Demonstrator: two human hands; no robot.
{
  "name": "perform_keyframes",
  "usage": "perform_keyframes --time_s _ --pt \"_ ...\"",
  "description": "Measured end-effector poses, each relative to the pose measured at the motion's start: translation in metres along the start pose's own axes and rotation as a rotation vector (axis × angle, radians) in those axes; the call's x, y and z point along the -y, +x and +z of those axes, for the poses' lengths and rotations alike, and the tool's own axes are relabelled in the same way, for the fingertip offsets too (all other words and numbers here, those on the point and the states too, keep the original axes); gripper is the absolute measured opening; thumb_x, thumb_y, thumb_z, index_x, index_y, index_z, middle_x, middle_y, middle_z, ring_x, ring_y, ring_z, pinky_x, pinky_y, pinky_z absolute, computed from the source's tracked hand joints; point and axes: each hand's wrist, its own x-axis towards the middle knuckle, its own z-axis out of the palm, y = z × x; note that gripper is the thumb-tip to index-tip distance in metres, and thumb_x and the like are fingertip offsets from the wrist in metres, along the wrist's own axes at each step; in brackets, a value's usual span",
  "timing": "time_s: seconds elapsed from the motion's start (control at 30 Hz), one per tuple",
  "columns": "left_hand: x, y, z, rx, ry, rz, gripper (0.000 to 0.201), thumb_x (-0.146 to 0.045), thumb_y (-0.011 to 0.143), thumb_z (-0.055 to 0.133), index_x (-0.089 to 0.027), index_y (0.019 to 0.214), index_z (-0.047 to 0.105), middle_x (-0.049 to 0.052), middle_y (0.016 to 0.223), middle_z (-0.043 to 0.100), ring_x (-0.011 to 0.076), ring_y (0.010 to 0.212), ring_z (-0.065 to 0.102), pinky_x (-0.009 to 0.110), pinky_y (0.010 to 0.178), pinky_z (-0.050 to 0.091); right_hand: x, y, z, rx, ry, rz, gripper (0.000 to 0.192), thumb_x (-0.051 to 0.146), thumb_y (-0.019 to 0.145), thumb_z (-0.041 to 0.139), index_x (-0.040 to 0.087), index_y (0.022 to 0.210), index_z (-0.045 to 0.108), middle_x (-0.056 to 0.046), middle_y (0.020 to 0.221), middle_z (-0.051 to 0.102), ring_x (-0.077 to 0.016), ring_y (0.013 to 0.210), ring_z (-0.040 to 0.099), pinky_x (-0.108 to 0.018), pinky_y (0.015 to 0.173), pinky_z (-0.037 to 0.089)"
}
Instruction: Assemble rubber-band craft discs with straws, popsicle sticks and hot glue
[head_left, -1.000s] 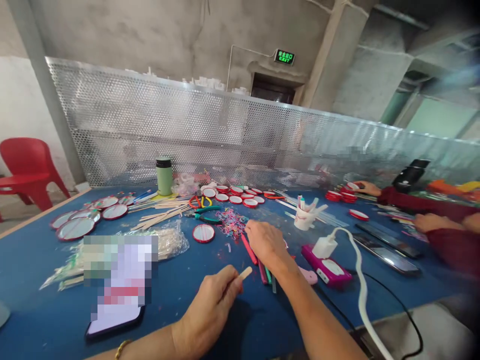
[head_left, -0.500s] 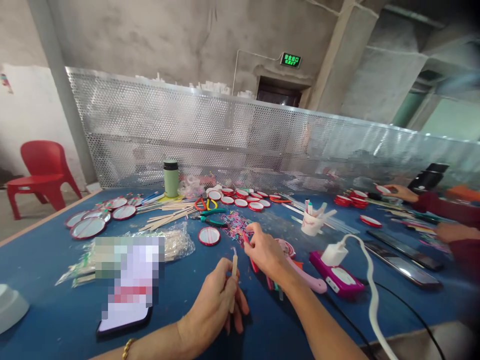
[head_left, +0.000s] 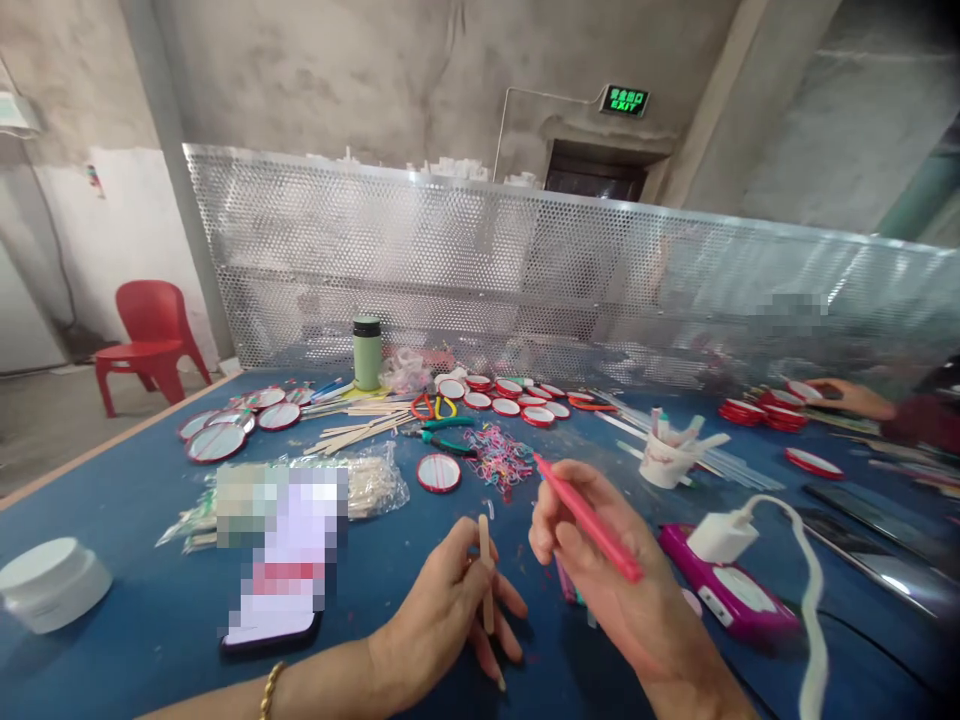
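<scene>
Fingers of left hand pinch flat wooden stick upright; right hand grips slim red rod.

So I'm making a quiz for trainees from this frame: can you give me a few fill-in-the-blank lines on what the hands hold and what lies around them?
1. The left hand holds a wooden ____.
2. The right hand holds a stick coloured ____.
3. The white charger sits on a ____ device.
4. The chair at far left is ____.

Missing words: stick; red; pink; red.
</scene>
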Motion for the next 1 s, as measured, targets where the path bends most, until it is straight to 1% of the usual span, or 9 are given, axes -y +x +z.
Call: perform_keyframes --time_s 0.1,0.17,0.3,0.37,0.5,0.67,0.87,0.93,1.0 --pt "0.002 0.001 0.0 0.02 -0.056 -0.012 0.035 -0.051 0.088 0.049 -0.02 0.094 0.034 0.004 0.078 0.065 0.0151 0.054 0.067 0.019 0.04 0.049 -0.009 -0.009 0.007 -0.16 -0.172 -0.13 0.024 0.035 0.087 0.062 0.023 0.108 0.055 0.002 0.07 0.053 -0.0122 0.059 0.052 -0.022 0.053 0.044" --pt "0.003 0.001 0.0 0.036 -0.081 -0.016 0.038 -0.051 0.088 0.051 -0.019 0.1 0.035 0.004 0.075 0.065 0.0159 0.054 0.068 0.02 0.041 0.05 -0.015 -0.014 0.011 -0.258 -0.306 -0.2 0.017 0.036 0.091 0.055 0.021 0.1 0.057 0.004 0.062 0.051 -0.011 0.052 0.049 -0.021 0.047 0.04" --pt "-0.001 0.0 0.0 0.023 -0.104 -0.028 0.038 -0.054 0.091 0.044 -0.018 0.104 0.038 0.003 0.07 0.065 0.0143 0.052 0.066 0.02 0.043 0.051 -0.021 -0.023 0.017 -0.352 -0.509 -0.201 0.023 0.036 0.095 0.048 0.019 0.084 0.06 0.005 0.05 0.048 -0.0095 0.042 0.047 -0.02 0.043 0.041" --pt "-0.002 -0.001 0.0 0.025 -0.102 -0.036 0.037 -0.054 0.092 0.04 -0.018 0.102 0.04 0.002 0.066 0.064 0.0133 0.05 0.065 0.018 0.042 0.049 -0.021 -0.027 0.018 -0.378 -0.62 -0.195 0.02 0.035 0.093 0.051 0.019 0.086 0.061 0.003 0.055 0.057 -0.0105 0.044 0.053 -0.021 0.044 0.045" --pt "-0.003 -0.003 0.002 0.024 -0.075 -0.018 0.034 -0.053 0.093 0.042 -0.019 0.097 0.044 -0.001 0.066 0.061 0.0115 0.05 0.064 0.017 0.041 0.048 -0.022 -0.035 0.021 -0.333 -0.824 -0.322 0.01 0.026 0.089 0.056 0.022 0.093 0.064 -0.002 0.074 0.07 -0.0148 0.059 0.066 -0.024 0.058 0.054" --pt "-0.002 -0.001 0.002 -0.021 0.0 0.032 0.035 -0.051 0.093 0.043 -0.017 0.09 0.047 -0.003 0.067 0.058 0.0087 0.047 0.061 0.016 0.041 0.049 -0.026 -0.036 0.028 -0.226 -0.934 -0.448 0.012 0.019 0.088 0.056 0.023 0.097 0.063 -0.002 0.082 0.073 -0.0151 0.069 0.07 -0.023 0.067 0.056" --pt "-0.001 0.002 0.003 0.009 0.003 0.036 0.033 -0.05 0.091 0.046 -0.017 0.091 0.047 -0.002 0.065 0.058 0.0103 0.05 0.062 0.02 0.045 0.052 -0.024 -0.034 0.027 -0.223 -0.848 -0.405 0.01 0.021 0.091 0.054 0.021 0.096 0.062 -0.001 0.078 0.072 -0.013 0.065 0.07 -0.02 0.062 0.055" --pt "-0.003 -0.005 0.006 -0.008 0.002 0.011 0.033 -0.05 0.091 0.046 -0.016 0.09 0.047 -0.001 0.068 0.059 0.0106 0.052 0.062 0.019 0.044 0.051 -0.023 -0.039 0.027 -0.221 -0.822 -0.392 0.011 0.022 0.091 0.052 0.021 0.096 0.062 -0.001 0.078 0.072 -0.0128 0.063 0.069 -0.02 0.061 0.055" --pt "-0.005 -0.017 0.01 -0.038 0.009 -0.058 0.034 -0.051 0.09 0.046 -0.017 0.091 0.046 0.0 0.069 0.06 0.0113 0.05 0.062 0.018 0.04 0.049 -0.021 -0.047 0.028 -0.237 -0.819 -0.386 0.012 0.022 0.092 0.052 0.022 0.096 0.063 -0.002 0.077 0.072 -0.0135 0.063 0.068 -0.021 0.063 0.056"
